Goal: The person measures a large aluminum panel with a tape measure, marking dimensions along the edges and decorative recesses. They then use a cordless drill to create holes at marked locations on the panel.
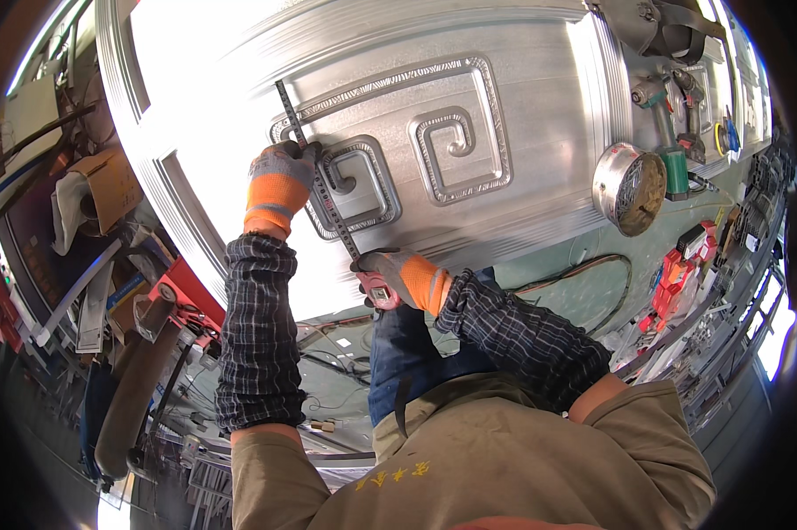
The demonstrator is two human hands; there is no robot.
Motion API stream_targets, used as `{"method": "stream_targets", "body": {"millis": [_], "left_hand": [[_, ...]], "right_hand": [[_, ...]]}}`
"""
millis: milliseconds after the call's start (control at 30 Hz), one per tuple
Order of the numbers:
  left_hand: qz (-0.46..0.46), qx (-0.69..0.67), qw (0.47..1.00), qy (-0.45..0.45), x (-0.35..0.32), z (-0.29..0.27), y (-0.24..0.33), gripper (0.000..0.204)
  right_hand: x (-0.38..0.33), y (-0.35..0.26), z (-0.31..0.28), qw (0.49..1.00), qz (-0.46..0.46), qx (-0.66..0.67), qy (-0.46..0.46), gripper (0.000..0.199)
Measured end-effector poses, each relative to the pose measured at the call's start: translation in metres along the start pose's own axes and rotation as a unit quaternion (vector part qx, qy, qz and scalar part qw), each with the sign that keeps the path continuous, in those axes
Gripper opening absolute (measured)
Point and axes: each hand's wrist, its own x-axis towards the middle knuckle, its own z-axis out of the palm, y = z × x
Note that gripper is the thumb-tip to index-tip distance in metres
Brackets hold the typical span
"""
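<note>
Silver metal panel, spread before the worker, with strong glare over its left part. Its scroll-shaped relief stands proud of the flat surface. Near the panel's right end are a green-based power tool and a round metal tin, both well apart from the hands.

The gloved left hand has its fingers drawn in at the blade; whether they pinch it or merely press it down cannot be told. The gloved right hand is closed around the case of the tape measure, at the panel's near edge. The extended blade runs roughly crosswise over the relief's left part, its free end lying beyond the left hand.

For a sound reading, the blade is best kept straight between the two hands, taut and square to the panel's edge. Because the raised border may lift or bow it, light pressure from the left fingertips seems advisable; the case should stay steady, and the eye directly above the mark, out of the glare.
</note>
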Motion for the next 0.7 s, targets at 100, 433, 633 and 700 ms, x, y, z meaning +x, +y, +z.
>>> {"method": "stream_targets", "body": {"millis": [100, 433, 633, 700], "left_hand": [[-0.004, 0.005, 1.000, 0.003, 0.001, 0.002, -0.004, 0.038], [0.001, 0.000, 1.000, 0.008, 0.004, 0.005, -0.006, 0.039], [0.009, -0.014, 1.000, 0.008, 0.000, 0.002, -0.004, 0.040], [0.011, -0.021, 1.000, 0.014, 0.000, 0.004, -0.009, 0.040]], "right_hand": [[0.003, 0.002, -0.001, 1.000, 0.003, 0.003, 0.001, 0.021], [0.008, 0.010, -0.008, 1.000, -0.014, -0.008, -0.008, 0.022], [-0.005, -0.008, 0.005, 0.995, -0.024, -0.090, 0.021, 0.023], [-0.011, -0.013, 0.008, 0.967, -0.085, -0.239, 0.011, 0.024]]}}
